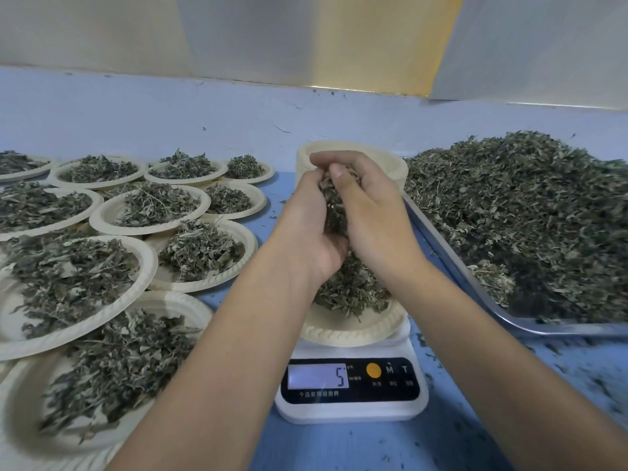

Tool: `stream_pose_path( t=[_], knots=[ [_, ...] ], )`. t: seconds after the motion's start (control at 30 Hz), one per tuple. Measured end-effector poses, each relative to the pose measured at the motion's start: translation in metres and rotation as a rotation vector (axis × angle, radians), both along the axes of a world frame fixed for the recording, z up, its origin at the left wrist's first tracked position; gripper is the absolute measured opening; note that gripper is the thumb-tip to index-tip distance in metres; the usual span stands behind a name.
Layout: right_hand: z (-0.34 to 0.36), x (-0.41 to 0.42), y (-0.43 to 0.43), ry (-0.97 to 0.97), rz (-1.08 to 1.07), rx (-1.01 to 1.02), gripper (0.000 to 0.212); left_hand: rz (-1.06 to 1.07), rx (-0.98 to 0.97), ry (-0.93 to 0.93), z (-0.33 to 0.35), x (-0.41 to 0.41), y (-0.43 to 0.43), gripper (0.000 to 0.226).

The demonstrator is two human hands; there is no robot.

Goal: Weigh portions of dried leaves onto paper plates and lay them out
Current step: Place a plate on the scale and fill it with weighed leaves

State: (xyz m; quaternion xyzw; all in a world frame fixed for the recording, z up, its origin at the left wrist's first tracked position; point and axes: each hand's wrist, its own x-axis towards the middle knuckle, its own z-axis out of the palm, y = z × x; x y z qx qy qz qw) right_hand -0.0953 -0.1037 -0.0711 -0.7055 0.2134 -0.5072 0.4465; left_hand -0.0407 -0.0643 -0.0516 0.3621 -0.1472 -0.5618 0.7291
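A white digital scale (351, 389) stands in front of me, and its display shows 5. On it sits a paper plate (350, 329) with a small heap of dried leaves (350, 290). Above that plate my left hand (307, 219) and my right hand (372, 209) are cupped together around a clump of dried leaves (334, 205), which spills down between them. A metal tray (509, 321) at the right carries a big pile of loose dried leaves (530, 219).
Several filled paper plates (153, 209) overlap across the left half of the blue table (475, 419). A stack of unused paper plates (394, 164) stands behind my hands. Leaf crumbs lie scattered on the table. A pale wall closes the far side.
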Motion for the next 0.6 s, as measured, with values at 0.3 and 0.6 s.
stream_pose_path(
  t=[0.3,0.6],
  knots=[
    [-0.003,-0.003,-0.005,0.074,-0.014,-0.072,0.027,0.065,0.022,-0.048,-0.004,0.010,-0.003,0.030],
    [0.017,-0.018,-0.009,-0.064,0.045,0.207,0.025,0.211,0.000,0.065,-0.002,0.033,-0.001,0.023]
  ],
)
